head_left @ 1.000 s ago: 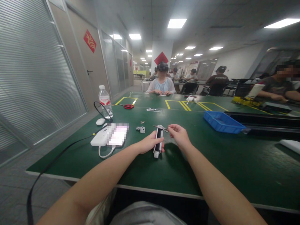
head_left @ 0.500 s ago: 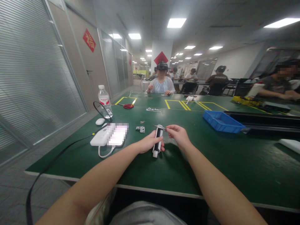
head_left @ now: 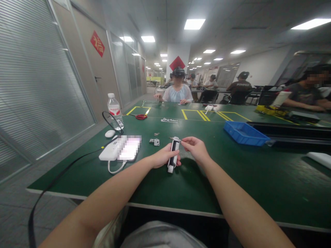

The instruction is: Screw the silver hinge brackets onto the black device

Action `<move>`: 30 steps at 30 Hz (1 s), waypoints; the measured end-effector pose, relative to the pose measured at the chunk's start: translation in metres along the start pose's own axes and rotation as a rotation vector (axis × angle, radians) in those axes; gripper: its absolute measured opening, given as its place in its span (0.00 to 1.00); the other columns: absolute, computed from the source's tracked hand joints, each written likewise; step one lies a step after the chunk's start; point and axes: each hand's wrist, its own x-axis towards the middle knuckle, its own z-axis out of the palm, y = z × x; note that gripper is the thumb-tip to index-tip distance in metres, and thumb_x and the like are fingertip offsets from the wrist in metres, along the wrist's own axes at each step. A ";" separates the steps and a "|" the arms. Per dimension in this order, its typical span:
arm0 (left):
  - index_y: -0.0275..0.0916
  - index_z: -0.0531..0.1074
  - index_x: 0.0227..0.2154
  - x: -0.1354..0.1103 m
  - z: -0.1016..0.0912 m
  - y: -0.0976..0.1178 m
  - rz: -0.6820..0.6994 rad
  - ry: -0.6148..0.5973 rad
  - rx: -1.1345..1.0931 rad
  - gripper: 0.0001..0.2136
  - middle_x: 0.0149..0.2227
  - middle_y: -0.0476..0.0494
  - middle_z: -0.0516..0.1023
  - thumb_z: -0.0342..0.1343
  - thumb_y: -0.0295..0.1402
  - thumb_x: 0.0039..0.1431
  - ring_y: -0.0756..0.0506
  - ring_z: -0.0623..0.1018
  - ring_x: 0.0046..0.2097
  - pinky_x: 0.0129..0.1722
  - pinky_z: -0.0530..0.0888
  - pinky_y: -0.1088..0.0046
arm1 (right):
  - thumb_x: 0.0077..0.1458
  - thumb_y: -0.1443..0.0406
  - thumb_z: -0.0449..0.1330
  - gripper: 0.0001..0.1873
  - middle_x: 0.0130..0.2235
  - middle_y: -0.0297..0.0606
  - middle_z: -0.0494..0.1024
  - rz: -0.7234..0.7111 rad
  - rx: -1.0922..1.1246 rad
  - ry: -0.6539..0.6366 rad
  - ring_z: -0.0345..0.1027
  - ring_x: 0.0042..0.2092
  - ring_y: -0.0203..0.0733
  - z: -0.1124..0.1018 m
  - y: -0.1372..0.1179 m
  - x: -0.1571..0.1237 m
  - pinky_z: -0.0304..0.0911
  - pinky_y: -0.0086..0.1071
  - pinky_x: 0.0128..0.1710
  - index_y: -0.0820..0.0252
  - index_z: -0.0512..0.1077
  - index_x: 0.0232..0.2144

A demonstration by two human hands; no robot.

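Observation:
My left hand [head_left: 163,156] is wrapped round a long silver-white part with a black middle strip [head_left: 173,154], held tilted over the table with its lower end toward me. At its upper end lies a thin metal rod [head_left: 171,138] across the part. My right hand [head_left: 196,148] pinches the rod's right end between thumb and fingertips. What kind of part this is cannot be made out. A small grey metal bracket with holes [head_left: 155,142] lies on the table left of the part, with tiny metal pieces [head_left: 156,134] just beyond it.
On the green table [head_left: 165,193] at left are a power bank [head_left: 108,151], a phone [head_left: 130,148], a white mouse-shaped object [head_left: 110,133] and a water bottle [head_left: 114,112]. Red-handled pliers [head_left: 141,117] and a metal strip [head_left: 169,120] lie beyond. A blue tray [head_left: 245,134] stands right. A person [head_left: 178,91] sits opposite.
My right hand has shifted slightly left, bringing its fingertips closer to the part's upper end. My left hand's grip is unchanged. The person opposite has moved one hand outward.

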 end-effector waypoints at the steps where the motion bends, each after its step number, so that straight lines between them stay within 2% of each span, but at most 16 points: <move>1: 0.39 0.55 0.41 0.000 0.000 0.000 -0.003 -0.003 0.006 0.20 0.26 0.50 0.71 0.59 0.38 0.53 0.48 0.76 0.26 0.29 0.72 0.72 | 0.29 0.57 0.70 0.20 0.24 0.34 0.73 -0.003 -0.001 -0.003 0.63 0.24 0.33 0.000 0.000 0.000 0.58 0.28 0.24 0.63 0.70 0.25; 9: 0.39 0.55 0.43 -0.002 0.001 0.001 0.005 -0.024 0.027 0.22 0.26 0.51 0.71 0.60 0.38 0.52 0.49 0.76 0.26 0.29 0.72 0.73 | 0.29 0.55 0.70 0.22 0.26 0.37 0.75 -0.059 -0.018 -0.035 0.65 0.26 0.35 -0.001 0.004 0.002 0.60 0.29 0.25 0.63 0.72 0.26; 22: 0.39 0.56 0.44 -0.002 0.000 0.004 -0.003 -0.007 -0.048 0.21 0.27 0.50 0.71 0.60 0.36 0.52 0.49 0.75 0.27 0.29 0.71 0.73 | 0.30 0.64 0.68 0.23 0.29 0.36 0.75 -0.065 0.010 -0.113 0.67 0.27 0.34 -0.002 0.004 0.002 0.62 0.30 0.28 0.63 0.72 0.34; 25: 0.38 0.57 0.42 -0.002 0.000 0.003 -0.007 0.010 -0.065 0.20 0.27 0.50 0.70 0.61 0.35 0.51 0.50 0.74 0.27 0.30 0.72 0.72 | 0.32 0.66 0.65 0.19 0.29 0.36 0.76 -0.049 -0.064 -0.036 0.67 0.28 0.35 -0.008 0.005 0.006 0.62 0.29 0.27 0.63 0.73 0.33; 30: 0.38 0.61 0.39 -0.001 0.001 0.004 -0.013 0.061 -0.098 0.17 0.28 0.50 0.68 0.62 0.32 0.49 0.52 0.72 0.27 0.30 0.72 0.72 | 0.38 0.68 0.58 0.13 0.30 0.39 0.77 0.009 -0.370 0.255 0.69 0.31 0.39 -0.034 0.012 0.020 0.62 0.30 0.30 0.63 0.75 0.30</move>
